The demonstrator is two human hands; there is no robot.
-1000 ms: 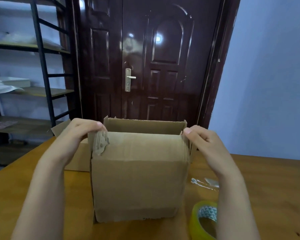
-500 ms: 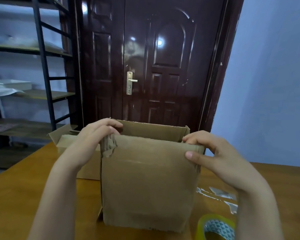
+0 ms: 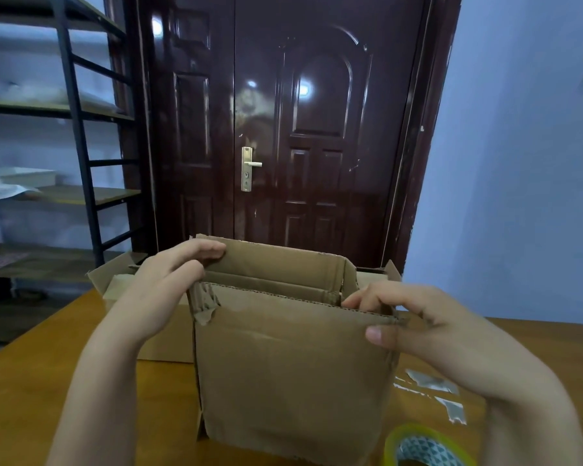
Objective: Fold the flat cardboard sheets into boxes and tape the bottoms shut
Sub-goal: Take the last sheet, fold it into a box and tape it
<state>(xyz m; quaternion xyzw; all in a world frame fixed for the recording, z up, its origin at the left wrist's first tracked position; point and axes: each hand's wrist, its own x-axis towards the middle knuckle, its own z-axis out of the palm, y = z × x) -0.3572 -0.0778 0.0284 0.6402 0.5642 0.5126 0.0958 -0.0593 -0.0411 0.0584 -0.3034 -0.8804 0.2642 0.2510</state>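
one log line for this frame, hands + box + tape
left hand: grips box left top corner | right hand: pinches right top corner | box: upright, top open | tape roll: on table, untouched

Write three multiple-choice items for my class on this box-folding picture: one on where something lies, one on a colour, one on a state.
1. Where is the tape roll?
A. on the shelf
B. on the table, near right of the box
C. inside the box

2. What colour is the door?
A. white
B. green
C. dark brown

3. How is the top of the held box?
A. open
B. taped shut
C. crushed flat

Key: 1 B, the roll lies on the wooden table by the right forearm. 2 C, its glossy panels are dark brown. 3 A, the left hand and right hand grip the top edges and the inside shows.
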